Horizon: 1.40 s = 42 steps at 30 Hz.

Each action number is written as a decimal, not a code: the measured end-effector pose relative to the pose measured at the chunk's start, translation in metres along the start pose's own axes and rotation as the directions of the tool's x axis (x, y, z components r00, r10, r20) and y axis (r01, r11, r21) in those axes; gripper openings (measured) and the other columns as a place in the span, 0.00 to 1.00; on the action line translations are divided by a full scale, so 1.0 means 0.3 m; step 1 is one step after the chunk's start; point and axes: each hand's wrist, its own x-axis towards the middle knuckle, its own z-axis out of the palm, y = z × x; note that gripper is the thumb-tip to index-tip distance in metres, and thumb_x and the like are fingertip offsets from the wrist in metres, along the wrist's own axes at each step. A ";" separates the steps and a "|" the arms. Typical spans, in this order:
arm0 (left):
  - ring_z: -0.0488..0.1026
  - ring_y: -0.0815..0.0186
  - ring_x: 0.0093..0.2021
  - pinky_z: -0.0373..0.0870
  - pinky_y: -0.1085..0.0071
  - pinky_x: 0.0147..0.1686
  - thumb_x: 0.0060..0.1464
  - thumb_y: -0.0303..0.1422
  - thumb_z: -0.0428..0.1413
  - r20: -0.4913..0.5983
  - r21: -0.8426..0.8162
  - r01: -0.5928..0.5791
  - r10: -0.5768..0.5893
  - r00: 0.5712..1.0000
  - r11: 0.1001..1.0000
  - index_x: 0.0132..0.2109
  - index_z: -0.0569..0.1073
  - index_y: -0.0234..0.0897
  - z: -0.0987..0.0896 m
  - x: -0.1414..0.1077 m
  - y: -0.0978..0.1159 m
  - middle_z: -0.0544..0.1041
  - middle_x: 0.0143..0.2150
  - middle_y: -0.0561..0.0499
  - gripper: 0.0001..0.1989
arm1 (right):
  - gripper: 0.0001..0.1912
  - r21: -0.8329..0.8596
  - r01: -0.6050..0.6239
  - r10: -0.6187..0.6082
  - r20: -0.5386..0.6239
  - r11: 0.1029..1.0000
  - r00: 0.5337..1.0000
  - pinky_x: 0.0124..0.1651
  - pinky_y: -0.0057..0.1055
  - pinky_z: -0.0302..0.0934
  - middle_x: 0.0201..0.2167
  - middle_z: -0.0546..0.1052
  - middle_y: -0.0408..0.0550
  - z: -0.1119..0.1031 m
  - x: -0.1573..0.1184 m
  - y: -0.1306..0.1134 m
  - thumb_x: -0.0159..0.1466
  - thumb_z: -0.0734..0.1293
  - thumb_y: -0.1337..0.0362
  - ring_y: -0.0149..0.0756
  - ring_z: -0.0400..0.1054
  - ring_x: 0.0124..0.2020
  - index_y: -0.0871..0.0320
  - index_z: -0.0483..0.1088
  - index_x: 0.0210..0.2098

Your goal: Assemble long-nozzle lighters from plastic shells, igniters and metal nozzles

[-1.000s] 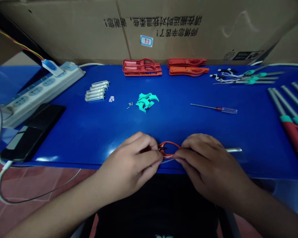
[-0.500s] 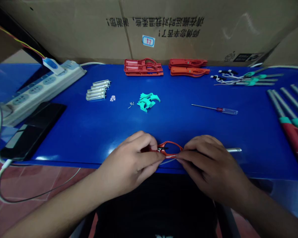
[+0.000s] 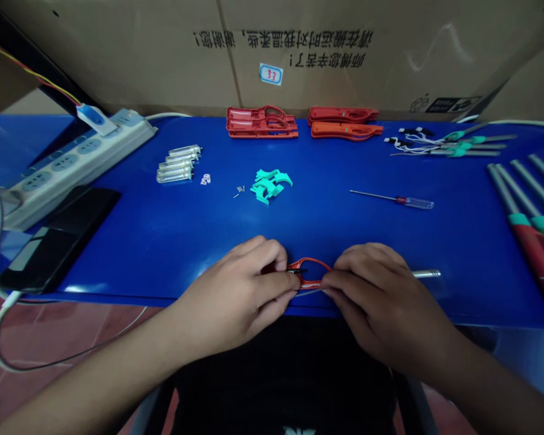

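Note:
Near the table's front edge, a red lighter casing (image 3: pixel 315 261) lies between my two hands, its oval trigger opening showing. My left hand (image 3: pixel 249 290) pinches its left end, beside a small black part (image 3: pixel 298 271). At the casing's right end my right hand (image 3: pixel 381 296) has fingers and thumb pressed together on it. A thin whitish wire (image 3: pixel 308 293) runs along the lower edge from one hand to the other. A metal lighter tube (image 3: pixel 427 273) sticks out to the right beyond my right hand. My fingers hide both ends of the casing.
Red casing halves (image 3: pixel 260 124) and orange-red casings (image 3: pixel 344 130) lie at the back. Around the middle are clear gas tanks (image 3: pixel 176 166), tiny screws (image 3: pixel 240 191), turquoise triggers (image 3: pixel 267 185) and a screwdriver (image 3: pixel 408 201). Wired tubes (image 3: pixel 465 145) and lighters (image 3: pixel 530 226) lie right; a phone (image 3: pixel 63 235) and power strip (image 3: pixel 72 163) left.
My left fingers have shifted slightly over the black part, and less of the white wire by them shows. My right hand has moved very slightly left. The casing stays in place.

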 end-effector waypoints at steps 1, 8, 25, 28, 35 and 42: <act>0.66 0.64 0.43 0.65 0.66 0.43 0.65 0.31 0.54 0.003 0.008 -0.011 0.011 1.000 1.000 0.47 0.78 0.39 -0.001 0.000 -0.004 0.70 0.42 0.47 0.08 | 0.06 0.017 -0.011 0.011 0.009 1.000 1.000 0.49 0.42 0.58 0.36 0.74 0.49 0.000 0.000 -0.001 0.68 0.65 0.69 0.41 0.66 0.42 0.60 0.75 0.40; 0.67 0.65 0.41 0.65 0.67 0.42 0.64 0.29 0.54 -0.074 -0.025 0.002 -0.004 0.997 1.000 0.44 0.79 0.40 0.014 -0.007 -0.004 0.71 0.42 0.48 0.08 | 0.05 0.034 -0.041 0.041 -0.003 0.999 0.999 0.47 0.40 0.57 0.36 0.73 0.47 -0.002 -0.003 -0.006 0.69 0.65 0.68 0.38 0.65 0.41 0.58 0.74 0.40; 0.68 0.65 0.38 0.67 0.66 0.41 0.64 0.32 0.55 -0.161 -0.044 0.051 -0.058 0.985 0.998 0.41 0.80 0.37 0.039 0.003 0.025 0.73 0.38 0.49 0.09 | 0.03 0.144 -0.208 0.197 0.086 0.968 0.977 0.45 0.37 0.59 0.37 0.74 0.43 -0.005 0.002 -0.005 0.67 0.66 0.66 0.35 0.67 0.39 0.53 0.72 0.40; 0.69 0.68 0.37 0.68 0.68 0.40 0.62 0.30 0.56 -0.167 -0.143 0.063 -0.086 0.982 0.988 0.41 0.80 0.37 0.034 0.004 0.020 0.73 0.36 0.51 0.07 | 0.02 0.158 -0.218 0.204 0.100 0.963 0.974 0.45 0.38 0.59 0.38 0.75 0.44 -0.005 0.000 0.000 0.67 0.66 0.65 0.36 0.67 0.40 0.54 0.71 0.40; 0.71 0.68 0.37 0.69 0.69 0.40 0.61 0.28 0.58 -0.266 -0.126 0.039 -0.072 0.961 0.991 0.41 0.80 0.37 0.043 -0.005 0.017 0.77 0.36 0.51 0.05 | 0.05 0.192 -0.155 0.147 0.052 0.969 0.988 0.43 0.37 0.61 0.37 0.74 0.45 0.002 -0.010 0.009 0.68 0.66 0.67 0.34 0.67 0.38 0.54 0.74 0.39; 0.67 0.66 0.36 0.65 0.67 0.38 0.60 0.28 0.58 -0.223 -0.044 0.115 -0.122 0.967 0.992 0.41 0.80 0.36 0.029 -0.031 0.031 0.74 0.35 0.50 0.05 | 0.05 0.161 -0.133 0.127 0.051 0.978 0.991 0.43 0.37 0.61 0.37 0.74 0.46 -0.002 -0.008 0.005 0.68 0.66 0.67 0.35 0.65 0.39 0.56 0.75 0.40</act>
